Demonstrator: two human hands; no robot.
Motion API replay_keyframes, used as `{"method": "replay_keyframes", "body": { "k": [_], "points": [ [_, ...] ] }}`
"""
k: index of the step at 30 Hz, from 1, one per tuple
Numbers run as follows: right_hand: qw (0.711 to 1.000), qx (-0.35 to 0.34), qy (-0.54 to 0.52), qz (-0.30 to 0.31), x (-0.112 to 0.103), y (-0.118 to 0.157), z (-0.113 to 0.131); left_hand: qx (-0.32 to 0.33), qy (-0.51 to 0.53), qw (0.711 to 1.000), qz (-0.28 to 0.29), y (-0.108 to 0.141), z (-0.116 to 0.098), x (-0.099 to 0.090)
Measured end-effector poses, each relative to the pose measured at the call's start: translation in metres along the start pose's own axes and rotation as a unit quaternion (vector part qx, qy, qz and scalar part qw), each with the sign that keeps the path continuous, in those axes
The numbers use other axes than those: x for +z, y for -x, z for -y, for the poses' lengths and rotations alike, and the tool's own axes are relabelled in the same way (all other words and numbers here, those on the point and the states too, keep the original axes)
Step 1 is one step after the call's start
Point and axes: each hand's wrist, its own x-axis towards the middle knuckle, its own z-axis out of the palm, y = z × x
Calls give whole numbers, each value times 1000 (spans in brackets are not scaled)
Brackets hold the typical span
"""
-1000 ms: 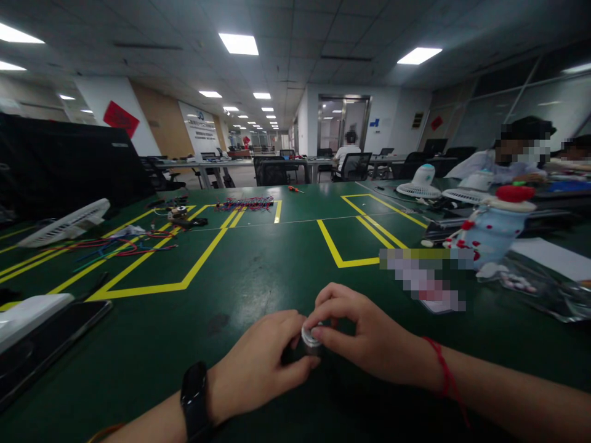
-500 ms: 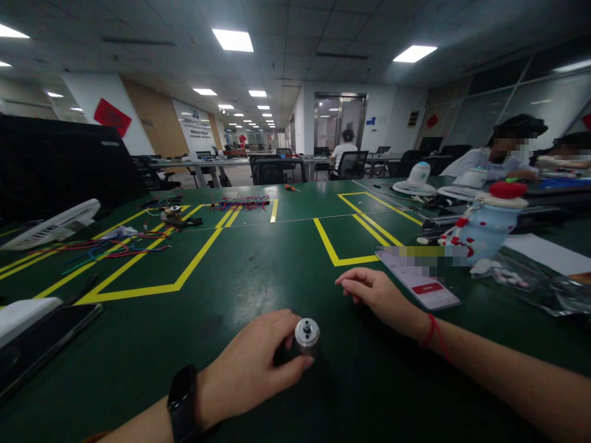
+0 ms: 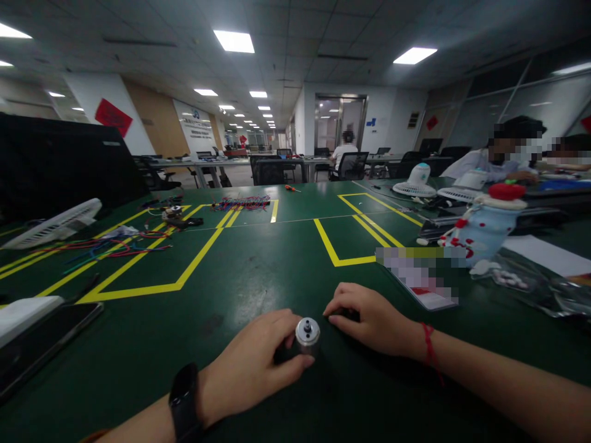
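Since the preceding frame, the right hand has shifted from beside the smartphone toward the small cylindrical motor. Its grip is narrow, thumb and index fingertips close together; whether anything is pinched cannot be told. Left-hand grip: closed around the motor, thumb at its near side. Motor position: upright, shaft up, between both hands above the green worktop; base contact is hidden.
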Motion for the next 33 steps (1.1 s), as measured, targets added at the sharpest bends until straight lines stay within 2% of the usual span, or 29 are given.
{"method": "replay_keyframes", "body": {
  "k": [4,8,11,14,16,21,26,29,33],
  "points": [
    [992,53,-107,-48,1,-2,21,5,-2,1000,-1,-1,0,1],
    [990,33,-128,-47,5,-7,47,3,-2,1000,-5,-1,0,2],
    [988,35,-140,-61,7,-9,53,7,2,1000,-6,-1,-1,2],
    [973,68,-212,-62,4,-7,46,11,2,1000,-7,0,-2,1],
    [970,80,-225,-36,1,-3,38,10,0,1000,-8,0,-2,0],
    [991,41,-114,56,4,11,20,8,1,1000,-4,0,0,0],
    [995,5,-65,73,9,15,17,7,0,1000,-6,1,2,3],
    [995,10,-85,60,6,13,19,4,-1,1000,-3,2,2,2],
    [988,84,-115,-53,-7,7,11,2,6,1000,-1,2,0,0]
  ]
}}
